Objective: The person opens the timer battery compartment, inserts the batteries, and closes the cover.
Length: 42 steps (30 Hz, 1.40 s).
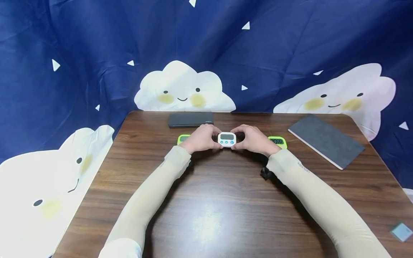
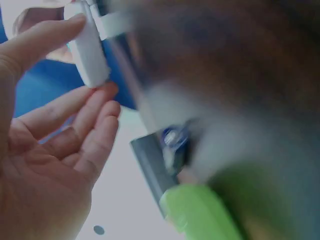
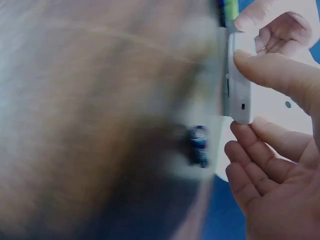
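Observation:
A white digital timer [image 1: 227, 139] with a grey display and a row of blue buttons is held between both hands, its face toward the head camera. At its left end, my left hand [image 1: 203, 138] pinches it between thumb and fingertips. The right hand [image 1: 253, 139] grips the opposite end the same way, and in the right wrist view the thumb [image 3: 272, 72] lies on the timer's white casing [image 3: 242, 90]. Partly hidden behind the left wrist is a green timer [image 1: 183, 138]; another green timer [image 1: 278, 142], digits on its display, shows beside the right wrist.
A flat black case [image 1: 190, 120] lies at the table's back edge. To the right is a dark grey notebook [image 1: 326, 141], and a small light-blue block [image 1: 401, 232] sits at the right edge. A small blue object [image 3: 200, 145] appears blurred on the table. A cloud-patterned curtain [image 1: 258, 53] hangs behind.

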Available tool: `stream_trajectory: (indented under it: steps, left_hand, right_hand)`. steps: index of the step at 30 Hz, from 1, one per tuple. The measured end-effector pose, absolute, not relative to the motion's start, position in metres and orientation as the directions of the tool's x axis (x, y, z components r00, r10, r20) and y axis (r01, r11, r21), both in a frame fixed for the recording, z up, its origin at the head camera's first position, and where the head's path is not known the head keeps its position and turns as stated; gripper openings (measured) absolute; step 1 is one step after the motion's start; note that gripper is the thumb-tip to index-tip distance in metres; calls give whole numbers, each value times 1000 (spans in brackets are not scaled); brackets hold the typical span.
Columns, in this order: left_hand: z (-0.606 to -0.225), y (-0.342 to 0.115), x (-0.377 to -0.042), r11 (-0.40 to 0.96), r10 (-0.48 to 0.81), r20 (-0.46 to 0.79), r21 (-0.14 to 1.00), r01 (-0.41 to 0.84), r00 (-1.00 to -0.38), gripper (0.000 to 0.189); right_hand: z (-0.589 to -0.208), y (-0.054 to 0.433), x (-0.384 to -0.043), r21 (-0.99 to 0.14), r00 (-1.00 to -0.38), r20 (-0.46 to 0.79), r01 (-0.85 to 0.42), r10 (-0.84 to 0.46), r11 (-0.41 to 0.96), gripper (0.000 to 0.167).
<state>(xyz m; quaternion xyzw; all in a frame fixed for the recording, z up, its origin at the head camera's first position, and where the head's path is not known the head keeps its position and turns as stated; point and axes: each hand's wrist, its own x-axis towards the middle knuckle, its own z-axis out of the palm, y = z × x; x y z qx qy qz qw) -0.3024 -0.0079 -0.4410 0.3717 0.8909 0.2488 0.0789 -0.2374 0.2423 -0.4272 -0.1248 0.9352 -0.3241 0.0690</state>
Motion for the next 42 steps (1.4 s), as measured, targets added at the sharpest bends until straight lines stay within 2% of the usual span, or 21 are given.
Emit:
stream_trajectory:
  steps: [5,9,13,18,30,42]
  left_hand:
    - [-413,-26,-287,466,636,217,657,592,-741,54]
    - [-395,-33,-277,224,537,376,800,557,-756,52]
    - [-380,-34,-267,65,445,447,848,526,-776,49]
    - [-367,-33,-258,3,413,474,853,521,-778,48]
    - [-365,-34,-255,-47,423,521,830,556,-742,50]
    - [-365,-34,-254,-7,430,506,830,558,-748,51]
  right_hand:
    - [-397,246,-228,-711,-966,46,-209,-253,672,64]
    - [-370,243,-217,-861,-972,151,-219,-181,458,58]
    - [-354,236,-209,-939,-966,226,-249,-123,238,53]
    - [-348,231,-201,-949,-954,286,-295,-88,113,52]
    - [-352,227,-194,-942,-940,331,-335,-83,28,55]
    - [-352,231,-194,-932,-937,334,-345,-100,112,55]
